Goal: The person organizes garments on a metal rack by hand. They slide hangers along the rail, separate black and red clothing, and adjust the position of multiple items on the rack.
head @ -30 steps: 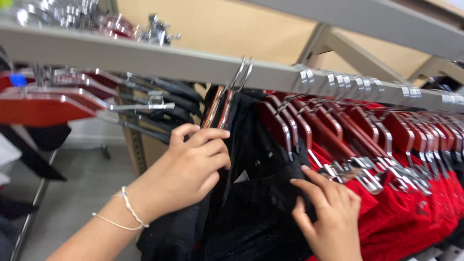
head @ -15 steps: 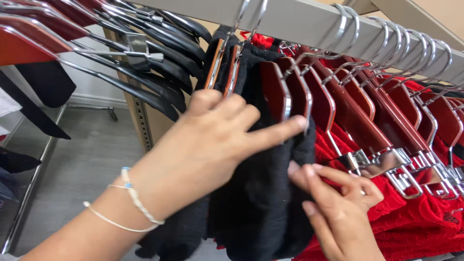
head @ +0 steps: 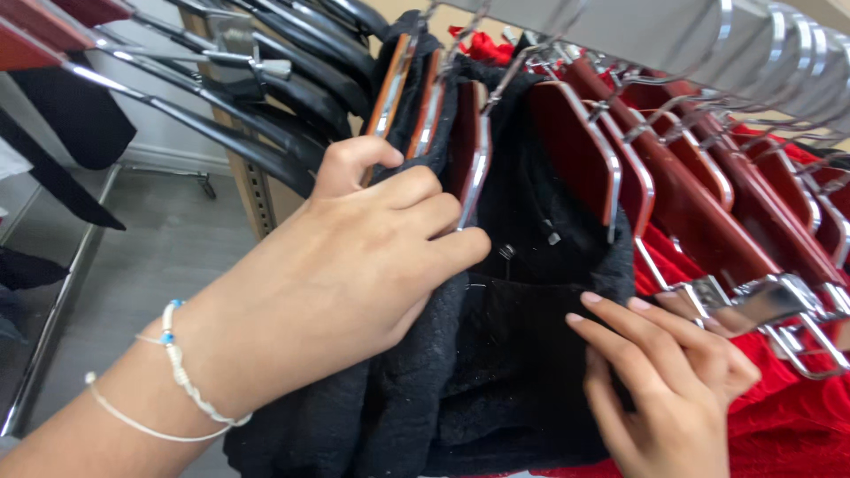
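Garment: your hands are on a black, fuzzy knit garment [head: 496,354] hanging from red-brown wooden hangers with chrome hooks [head: 469,150]; it sits at the left end of the red row, just right of the empty hangers.
Long axis: the black cloth hangs straight down from the rail, and its hangers run away from you, edge-on, hooks up.
Left hand: your left hand [head: 372,257] presses on the left side of the black cloth, fingers curled narrow round the fabric and the lower edge of one hanger, thumb up against the next hanger.
Right hand: your right hand [head: 673,381] lies on the right edge of the black cloth, fingers close together and bent; you cannot tell whether they pinch the fabric or only rest on it.
Wrist: two thin pale cord bracelets [head: 177,381] circle your left wrist.
Hidden: the garment's hem runs off the bottom edge, and its neck is dark and hard to read.
Right neighbours: red lace-like garments [head: 788,416] on matching hangers with chrome clips [head: 761,305] touch the black one.
Left neighbours: empty black and red hangers [head: 257,88] fan out leftwards.
Rail: a grey metal rail [head: 673,26] crosses the top, cut off.
Open room: grey floor [head: 150,257] shows at lower left.
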